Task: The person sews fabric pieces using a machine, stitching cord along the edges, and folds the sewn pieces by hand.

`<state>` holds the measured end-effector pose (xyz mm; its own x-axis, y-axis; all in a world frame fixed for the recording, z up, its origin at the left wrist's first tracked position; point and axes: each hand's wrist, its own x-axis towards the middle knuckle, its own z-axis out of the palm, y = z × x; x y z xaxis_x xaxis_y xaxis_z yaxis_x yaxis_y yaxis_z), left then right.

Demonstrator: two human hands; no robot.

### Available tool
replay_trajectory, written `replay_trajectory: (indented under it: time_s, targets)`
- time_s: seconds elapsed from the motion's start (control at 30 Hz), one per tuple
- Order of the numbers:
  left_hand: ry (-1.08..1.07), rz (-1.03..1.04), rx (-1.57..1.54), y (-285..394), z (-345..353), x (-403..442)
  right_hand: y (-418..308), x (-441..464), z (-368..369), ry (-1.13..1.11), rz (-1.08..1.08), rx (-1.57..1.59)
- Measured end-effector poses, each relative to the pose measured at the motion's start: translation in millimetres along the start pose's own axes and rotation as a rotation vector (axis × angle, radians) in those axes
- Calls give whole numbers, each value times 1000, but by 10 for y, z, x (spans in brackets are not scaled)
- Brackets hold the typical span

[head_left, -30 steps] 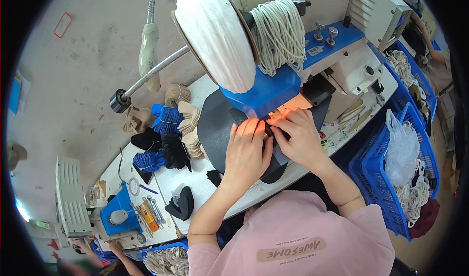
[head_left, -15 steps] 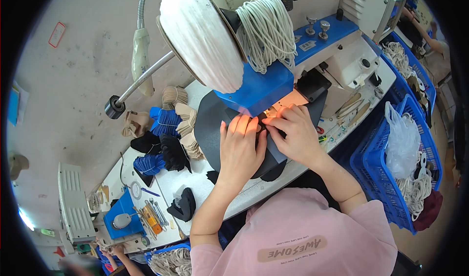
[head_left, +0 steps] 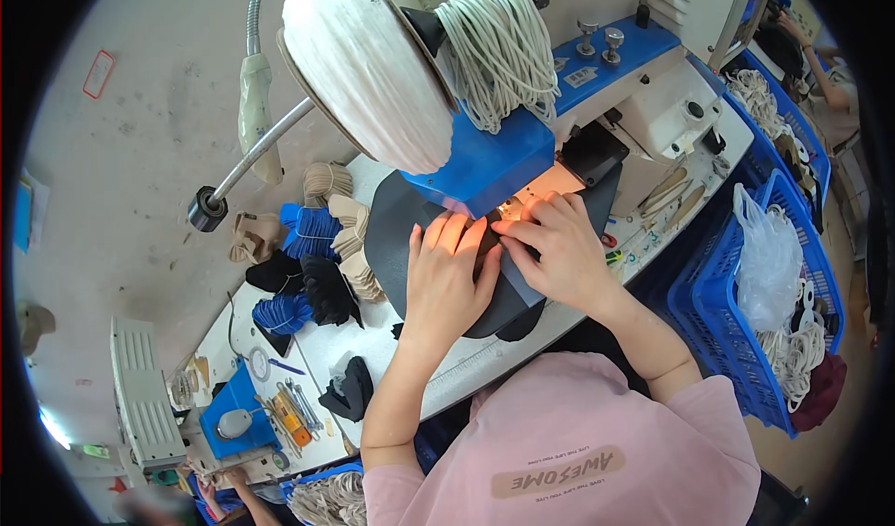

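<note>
My left hand [head_left: 440, 279] lies on dark fabric [head_left: 485, 251] with its fingers stretched forward and the thumb apart, close to the front of a blue sewing machine head [head_left: 494, 167]. My right hand [head_left: 564, 256] is bent in a pinch on the edge of the same dark fabric, beside the lit needle area [head_left: 510, 211]. The fingers and the machine head hide most of the fabric. Beneath both hands spreads a dark grey work plate [head_left: 387, 237].
A large white spool [head_left: 364, 69] and a hank of white cord [head_left: 499, 51] sit above the machine. Bundles of blue, black and beige straps [head_left: 350, 232] lie left. Blue baskets [head_left: 713, 330] stand right, scissors [head_left: 609, 240] nearer. Other people's hands show at the edges.
Both hands have shifted slightly left in view, and the whole scene has moved a little the same way. The hands stay at the fabric by the needle area.
</note>
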<state>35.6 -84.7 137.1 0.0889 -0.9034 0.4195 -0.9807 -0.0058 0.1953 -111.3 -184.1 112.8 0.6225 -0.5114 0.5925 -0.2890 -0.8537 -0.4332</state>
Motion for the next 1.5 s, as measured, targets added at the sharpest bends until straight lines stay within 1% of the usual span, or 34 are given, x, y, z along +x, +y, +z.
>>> replay_trajectory:
  time_s: [0.07,0.33,0.73,1.1,1.27,1.5]
  targets:
    - [0,5,-3,-17,-10,-3,6,-2,6,35,-41,-11]
    - [1,32,-40,-56,3,8,0,3,6,31,-42,-23]
    - [-31,7,-26,-52,1,13,-6,-3,11,17,-38,-53]
    - [-81,-49,-93,-70,3,15,-9,5,-3,-11,-41,-66]
    - [-57,-34,-76,-59,0,24,-5,-5,7,-5,-38,-68]
    - [-84,-48,-86,-54,-10,17,-20,5,-9,-14,-24,-51]
